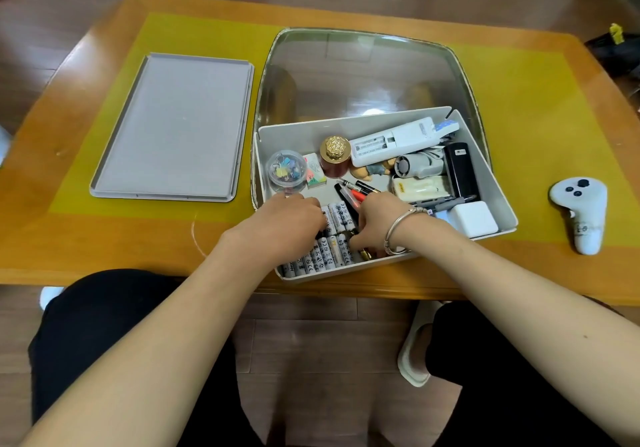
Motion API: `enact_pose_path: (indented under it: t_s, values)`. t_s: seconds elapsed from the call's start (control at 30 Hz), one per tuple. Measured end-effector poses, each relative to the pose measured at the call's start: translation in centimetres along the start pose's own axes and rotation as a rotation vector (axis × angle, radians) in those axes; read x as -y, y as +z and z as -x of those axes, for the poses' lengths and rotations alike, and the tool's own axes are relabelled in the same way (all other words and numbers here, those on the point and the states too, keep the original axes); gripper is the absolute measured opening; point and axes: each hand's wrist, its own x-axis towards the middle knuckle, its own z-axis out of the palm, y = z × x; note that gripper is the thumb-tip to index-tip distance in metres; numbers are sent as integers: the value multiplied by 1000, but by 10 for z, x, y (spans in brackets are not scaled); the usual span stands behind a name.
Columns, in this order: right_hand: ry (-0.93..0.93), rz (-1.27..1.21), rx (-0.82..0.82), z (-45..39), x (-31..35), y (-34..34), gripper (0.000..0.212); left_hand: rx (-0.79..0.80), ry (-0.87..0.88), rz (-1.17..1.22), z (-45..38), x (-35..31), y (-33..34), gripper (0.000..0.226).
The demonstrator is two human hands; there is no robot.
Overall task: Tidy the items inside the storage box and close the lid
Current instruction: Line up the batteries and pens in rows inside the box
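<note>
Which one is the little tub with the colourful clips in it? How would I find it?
Look in the white storage box on the table, at its far left corner. The round clear tub sits beside a gold-capped bottle. Only it is see-through, filled with colourful clips.

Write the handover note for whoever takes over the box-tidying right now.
Left hand and right hand: both down in the storage box, on the white batteries at its near end; grip hidden.
Lid: off, flat on the table left of the box.
Done: batteries partly lined up in rows.
Left: pens, remote and other items at the far end lie jumbled; then fit the lid.
</note>
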Motion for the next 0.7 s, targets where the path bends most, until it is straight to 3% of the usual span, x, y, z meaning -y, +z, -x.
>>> enact_pose_path:
  t_s: [0.17, 0.43, 0.7]
  values:
    - [90, -296, 24, 0, -8, -15, 23, -18, 15, -1, 4, -2, -1, 48]
    - [108, -414, 18, -9, 6, -19, 14, -4, -5, -7, 5, -7, -1, 53]
    - [22, -512, -45, -13, 21, -10, 23, 16, -24, -58, 11, -7, 0, 47]
